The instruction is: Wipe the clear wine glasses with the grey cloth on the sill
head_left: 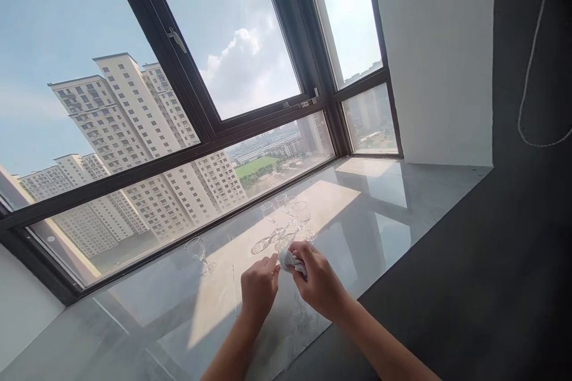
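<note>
My right hand (pixel 318 281) is closed on a crumpled pale cloth (pixel 295 265), held above the windowsill (pixel 370 250). Close beside it, my left hand (pixel 260 287) has its fingers pinched together at the cloth's left side. What sits in that pinch is too small and clear to make out. Just beyond my hands, several clear stemmed glasses (pixel 300 211) stand grouped on the sill, their outlines overlapping. Farther left, a single stemmed glass (pixel 196 248) stands apart, near the window frame.
Dark-framed windows (pixel 214 137) run along the back of the sill, with metal handles (pixel 177 40) on the frame. A white wall (pixel 433 59) rises at the right. The sill's front edge (pixel 402 262) drops to a dark area, and a cord (pixel 529 77) hangs at far right.
</note>
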The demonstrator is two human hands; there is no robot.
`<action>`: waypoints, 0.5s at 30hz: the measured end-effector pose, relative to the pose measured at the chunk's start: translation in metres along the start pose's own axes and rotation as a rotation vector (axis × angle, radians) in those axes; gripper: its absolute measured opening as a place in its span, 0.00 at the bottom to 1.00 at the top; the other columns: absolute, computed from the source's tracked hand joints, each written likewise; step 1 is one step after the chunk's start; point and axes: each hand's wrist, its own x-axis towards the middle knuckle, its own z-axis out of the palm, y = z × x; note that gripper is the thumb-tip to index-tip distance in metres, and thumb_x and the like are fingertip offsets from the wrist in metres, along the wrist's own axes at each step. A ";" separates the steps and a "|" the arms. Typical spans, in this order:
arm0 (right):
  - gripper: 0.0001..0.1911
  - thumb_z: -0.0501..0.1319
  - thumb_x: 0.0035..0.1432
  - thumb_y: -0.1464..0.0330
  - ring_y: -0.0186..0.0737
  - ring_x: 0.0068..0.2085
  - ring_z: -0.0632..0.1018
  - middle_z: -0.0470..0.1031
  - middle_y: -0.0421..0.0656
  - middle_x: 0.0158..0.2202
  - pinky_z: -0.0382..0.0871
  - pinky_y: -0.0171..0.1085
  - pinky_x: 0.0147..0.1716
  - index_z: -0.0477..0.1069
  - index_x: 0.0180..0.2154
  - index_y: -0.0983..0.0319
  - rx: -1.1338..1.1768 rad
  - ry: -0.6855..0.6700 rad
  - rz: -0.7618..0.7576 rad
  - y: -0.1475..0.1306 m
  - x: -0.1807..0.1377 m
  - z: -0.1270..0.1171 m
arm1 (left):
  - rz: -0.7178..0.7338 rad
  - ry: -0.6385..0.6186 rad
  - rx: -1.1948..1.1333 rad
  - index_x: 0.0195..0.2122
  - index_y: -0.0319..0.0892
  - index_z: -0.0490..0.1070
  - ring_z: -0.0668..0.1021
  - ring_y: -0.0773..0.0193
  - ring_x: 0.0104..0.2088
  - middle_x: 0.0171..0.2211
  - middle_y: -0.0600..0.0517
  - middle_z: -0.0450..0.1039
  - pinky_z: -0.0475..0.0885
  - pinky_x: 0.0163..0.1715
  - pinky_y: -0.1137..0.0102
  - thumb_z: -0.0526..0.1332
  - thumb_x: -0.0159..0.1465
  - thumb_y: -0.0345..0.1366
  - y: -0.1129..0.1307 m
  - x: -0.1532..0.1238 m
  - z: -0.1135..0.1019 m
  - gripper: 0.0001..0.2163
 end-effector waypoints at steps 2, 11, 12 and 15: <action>0.17 0.55 0.54 0.78 0.43 0.40 0.75 0.73 0.44 0.39 0.70 0.37 0.39 0.63 0.45 0.56 -0.008 0.031 0.002 -0.003 0.004 -0.009 | 0.020 -0.032 -0.121 0.39 0.46 0.80 0.77 0.57 0.33 0.28 0.47 0.77 0.66 0.31 0.71 0.60 0.62 0.34 0.002 0.001 0.000 0.09; 0.13 0.54 0.58 0.72 0.43 0.39 0.76 0.73 0.44 0.38 0.68 0.38 0.37 0.62 0.46 0.57 -0.025 0.110 0.154 0.015 0.015 -0.033 | -0.053 0.045 -0.340 0.45 0.49 0.79 0.78 0.55 0.35 0.32 0.46 0.78 0.68 0.35 0.69 0.61 0.62 0.39 -0.007 0.003 0.005 0.12; 0.14 0.54 0.58 0.72 0.43 0.38 0.75 0.73 0.44 0.38 0.67 0.37 0.36 0.62 0.46 0.57 -0.028 0.067 0.139 0.015 0.014 -0.031 | -0.045 0.042 -0.334 0.45 0.49 0.79 0.77 0.55 0.35 0.32 0.46 0.78 0.68 0.35 0.69 0.61 0.62 0.38 -0.008 0.004 0.004 0.12; 0.17 0.54 0.56 0.74 0.38 0.31 0.71 0.71 0.39 0.31 0.62 0.34 0.30 0.60 0.47 0.57 0.037 -0.086 0.154 0.013 0.012 -0.029 | -0.026 -0.013 -0.358 0.44 0.49 0.80 0.77 0.55 0.34 0.31 0.46 0.77 0.68 0.34 0.69 0.62 0.60 0.38 -0.010 0.003 0.001 0.12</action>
